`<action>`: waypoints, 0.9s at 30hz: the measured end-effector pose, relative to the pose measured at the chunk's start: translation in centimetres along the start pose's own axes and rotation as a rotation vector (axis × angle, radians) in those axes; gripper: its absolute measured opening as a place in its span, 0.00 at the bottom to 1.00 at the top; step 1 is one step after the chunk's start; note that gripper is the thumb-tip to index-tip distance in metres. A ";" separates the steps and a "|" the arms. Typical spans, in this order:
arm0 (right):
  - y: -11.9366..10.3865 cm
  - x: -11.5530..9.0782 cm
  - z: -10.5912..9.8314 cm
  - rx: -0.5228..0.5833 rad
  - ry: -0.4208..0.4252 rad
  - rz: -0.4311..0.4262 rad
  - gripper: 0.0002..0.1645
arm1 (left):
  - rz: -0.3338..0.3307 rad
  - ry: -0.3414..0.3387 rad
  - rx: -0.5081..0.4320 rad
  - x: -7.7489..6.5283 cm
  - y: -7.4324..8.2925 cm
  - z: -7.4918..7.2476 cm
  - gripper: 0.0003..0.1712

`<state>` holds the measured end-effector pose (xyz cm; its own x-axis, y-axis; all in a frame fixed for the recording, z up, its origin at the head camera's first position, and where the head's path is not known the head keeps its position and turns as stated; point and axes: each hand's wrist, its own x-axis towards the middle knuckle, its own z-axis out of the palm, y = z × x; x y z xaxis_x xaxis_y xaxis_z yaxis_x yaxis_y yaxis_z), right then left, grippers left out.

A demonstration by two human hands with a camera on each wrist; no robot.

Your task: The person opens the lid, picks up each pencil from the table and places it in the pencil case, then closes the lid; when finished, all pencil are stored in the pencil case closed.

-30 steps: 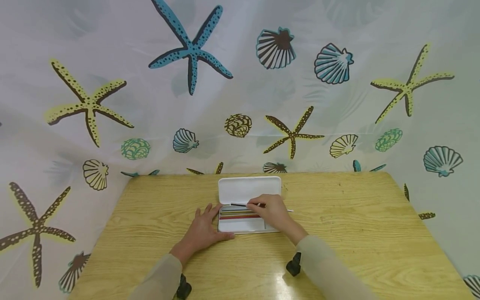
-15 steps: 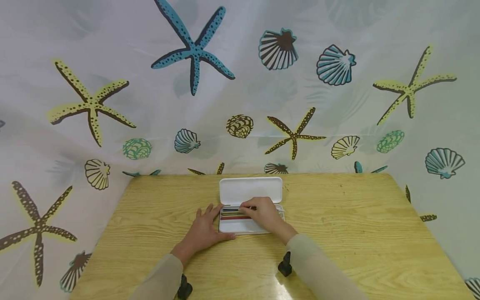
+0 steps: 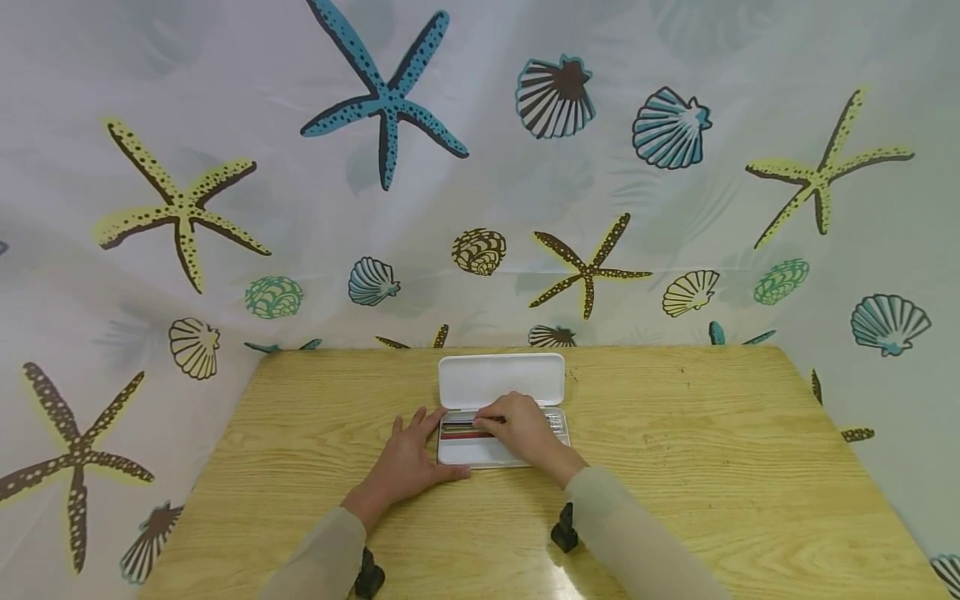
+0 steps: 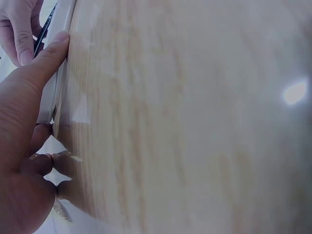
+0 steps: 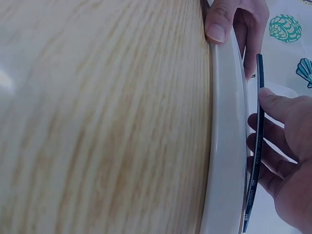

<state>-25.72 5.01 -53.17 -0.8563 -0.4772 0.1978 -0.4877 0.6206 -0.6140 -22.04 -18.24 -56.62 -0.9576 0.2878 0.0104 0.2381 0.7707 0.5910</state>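
A white pencil case [image 3: 476,452] lies on the table with its hinged lid [image 3: 501,380] raised at the back. Several coloured pencils [image 3: 457,433] lie lengthwise inside, red among them. My left hand [image 3: 407,461] holds the case by its left end, thumb at the front edge and fingers at the back corner. Over the case, my right hand [image 3: 519,425] pinches a dark pencil [image 5: 258,141] marked HB between thumb and fingers, as the right wrist view shows. That hand covers part of the case's contents in the head view.
The case rests on a wooden table [image 3: 675,467], near its back edge. Behind the table hangs a white curtain [image 3: 480,192] printed with starfish and shells. A dark wrist mount [image 3: 564,533] sits under the right sleeve, another dark mount [image 3: 369,575] under the left.
My right hand has moved left and lower over the case, bringing the pencil from across the right rim into the case area. My left hand keeps its place.
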 end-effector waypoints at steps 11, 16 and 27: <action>0.1 0.0 0.1 -0.041 0.000 -0.011 0.10 | -0.011 -0.013 0.005 -0.1 0.2 -0.1 0.65; 0.2 0.0 0.1 -0.052 0.000 0.002 0.10 | -0.015 -0.013 0.005 -0.1 0.3 -0.2 0.66; 0.1 0.0 0.0 -0.076 0.002 -0.004 0.11 | -0.007 -0.006 -0.005 -0.1 0.3 -0.2 0.64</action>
<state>-25.80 5.05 -53.23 -0.8544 -0.4787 0.2021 -0.5029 0.6640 -0.5534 -21.94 -18.15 -56.24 -0.9582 0.2860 0.0010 0.2304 0.7700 0.5950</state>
